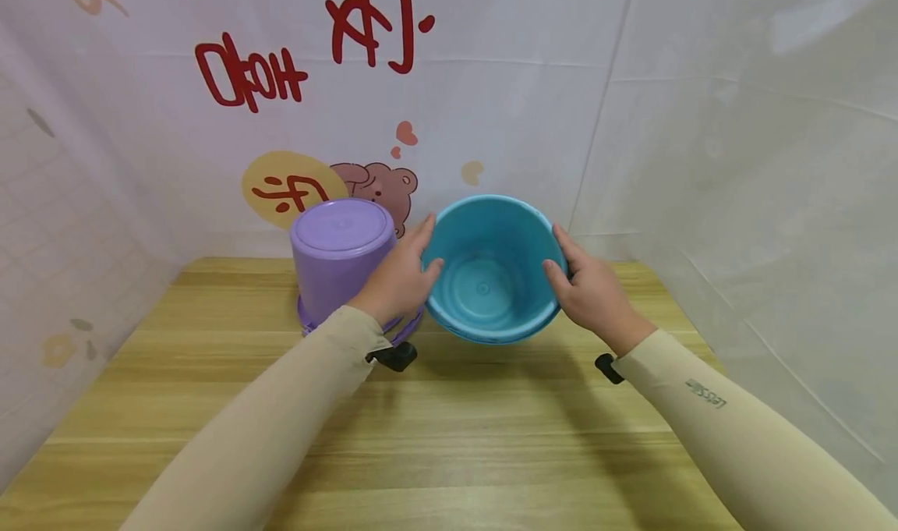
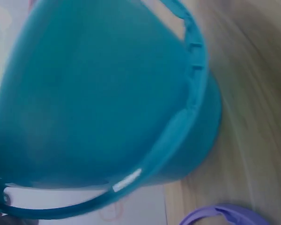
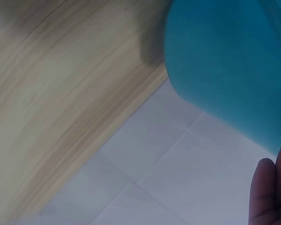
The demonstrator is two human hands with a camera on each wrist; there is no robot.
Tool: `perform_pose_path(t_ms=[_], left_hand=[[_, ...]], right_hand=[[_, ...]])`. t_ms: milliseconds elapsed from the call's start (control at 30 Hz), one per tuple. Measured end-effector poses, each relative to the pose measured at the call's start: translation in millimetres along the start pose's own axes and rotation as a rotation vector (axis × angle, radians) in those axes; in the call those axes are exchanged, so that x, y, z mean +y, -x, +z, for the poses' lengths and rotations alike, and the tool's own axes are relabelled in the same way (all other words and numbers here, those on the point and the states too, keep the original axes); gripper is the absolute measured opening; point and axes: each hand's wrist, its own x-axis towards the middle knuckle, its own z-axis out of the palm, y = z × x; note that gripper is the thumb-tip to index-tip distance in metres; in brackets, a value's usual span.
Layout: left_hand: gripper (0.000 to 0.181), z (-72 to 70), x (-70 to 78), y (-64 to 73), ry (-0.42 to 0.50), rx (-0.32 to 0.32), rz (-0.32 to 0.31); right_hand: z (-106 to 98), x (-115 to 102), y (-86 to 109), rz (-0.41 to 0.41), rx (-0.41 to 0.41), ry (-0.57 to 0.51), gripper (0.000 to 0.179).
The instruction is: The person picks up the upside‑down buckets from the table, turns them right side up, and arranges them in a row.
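Note:
A blue plastic bucket (image 1: 484,285) is tilted above the table, its open mouth facing me. My left hand (image 1: 401,275) holds the left side of its rim, and my right hand (image 1: 595,295) grips the opposite side. Both thumbs lie at the rim's inner edge. The bucket's mouth and curved rim fill much of the left wrist view, where the left hand is hardly visible. From the right wrist, the outer wall of the blue bucket (image 3: 229,61) shows, with a few right fingertips (image 3: 263,187) at the corner.
An upside-down purple bucket (image 1: 342,231) stands on the wooden table (image 1: 491,445), just left of the blue one and partly behind my left hand. White printed sheeting (image 1: 505,110) rises behind the table, with more sheeting at both sides.

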Motion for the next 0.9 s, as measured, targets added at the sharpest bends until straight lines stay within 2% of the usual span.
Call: perform_pose_path(t_ms=[233, 333, 467, 567, 667, 800, 900], left_hand=[[0.111, 7.6, -7.5, 12.3, 0.052, -0.062, 0.022], [0.127, 10.5, -8.3, 15.3, 0.072, -0.085, 0.025], [0.143, 13.1, -7.5, 16.6, 0.067, -0.117, 0.004], [0.149, 13.0, -6.8, 16.2, 0.058, -0.127, -0.010], [0.150, 12.2, -6.0, 14.9, 0.049, -0.123, -0.013], [0.149, 11.9, -4.3, 13.0, 0.021, -0.116, -0.022], [0.147, 11.8, -2.9, 12.1, -0.001, -0.113, -0.035]], right_hand=[[0.5, -0.9, -3.2, 0.062, -0.001, -0.009, 0.068], [-0.5, -0.7, -3.4, 0.092, -0.035, 0.003, 0.073], [-0.6, -1.2, -1.8, 0.116, -0.108, 0.024, 0.089], [1.6, -0.4, -0.8, 0.104, -0.160, -0.002, 0.103], [3.7, 2.5, -0.7, 0.068, -0.196, -0.073, 0.117], [3.2, 8.0, -3.4, 0.001, -0.220, -0.175, 0.134], [2.4, 11.6, -6.8, -0.038, -0.218, -0.196, 0.141]])
